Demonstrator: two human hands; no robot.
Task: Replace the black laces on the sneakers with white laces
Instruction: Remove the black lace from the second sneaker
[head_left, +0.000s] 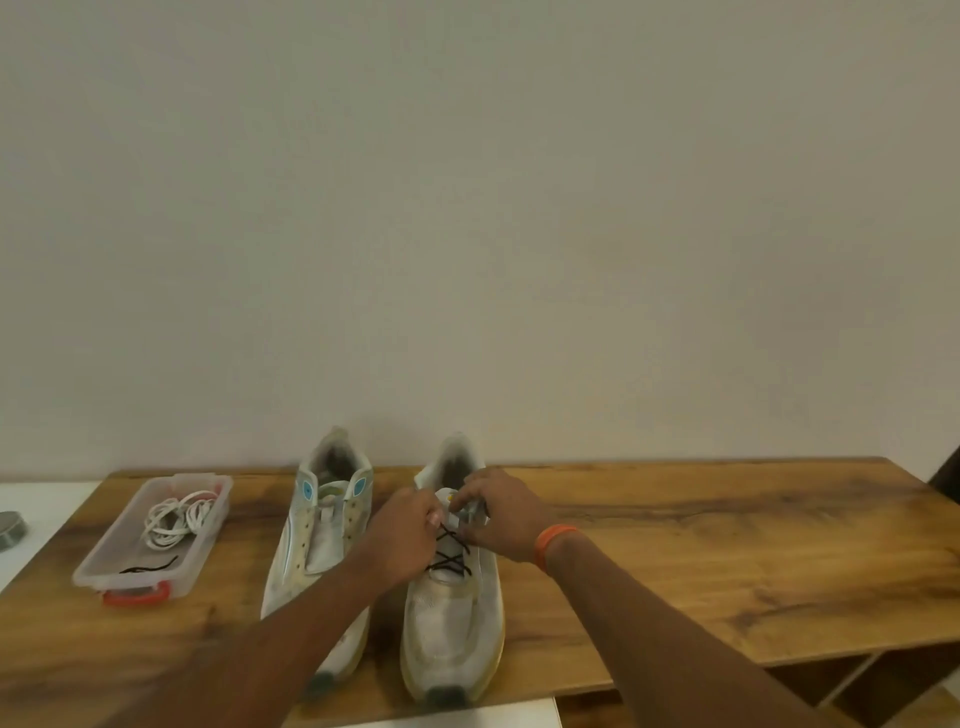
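Note:
Two white sneakers stand side by side on the wooden table (675, 561), toes toward me. The left sneaker (324, 530) has no lace in its eyelets. The right sneaker (454, 629) still carries a black lace (451, 558) crossed over its lower eyelets. Both hands work at the top of that lacing: my left hand (408, 535) pinches the lace on the left side, my right hand (501, 512) pinches at the tongue and upper eyelets. White laces (176, 517) lie bundled in a clear plastic tray (130, 540), with one loose black lace (148, 566) near its front.
The tray has a red clip (137, 595) at its near end and sits at the table's left. A round grey object (10, 527) lies on a white surface further left. The wall runs just behind the shoes. An orange band (553, 543) circles my right wrist.

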